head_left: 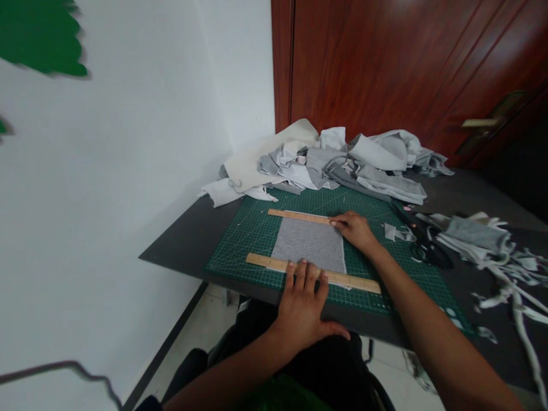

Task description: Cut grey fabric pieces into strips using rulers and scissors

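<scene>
A grey piece of knit fabric [309, 242] lies flat on the green cutting mat [240, 234]. One wooden ruler [295, 215] runs along its far edge, and a second wooden ruler [355, 282] crosses its near edge. My left hand [302, 308] is open, with spread fingertips resting on the near ruler and the thumb out to the right. At the right end of the far ruler, my right hand [354, 229] is closed, thumb and fingers pinched on it. That end of the ruler is partly hidden by the fingers.
Heaped white and grey cloth [317, 165] lies along the table's back. Black-handled scissors [428, 248] and small fabric scraps [391, 231] are right of my right hand. More cloth strips [479, 237] pile up farther right. A white wall [141, 142] borders the left side, a wooden door [385, 63] the back.
</scene>
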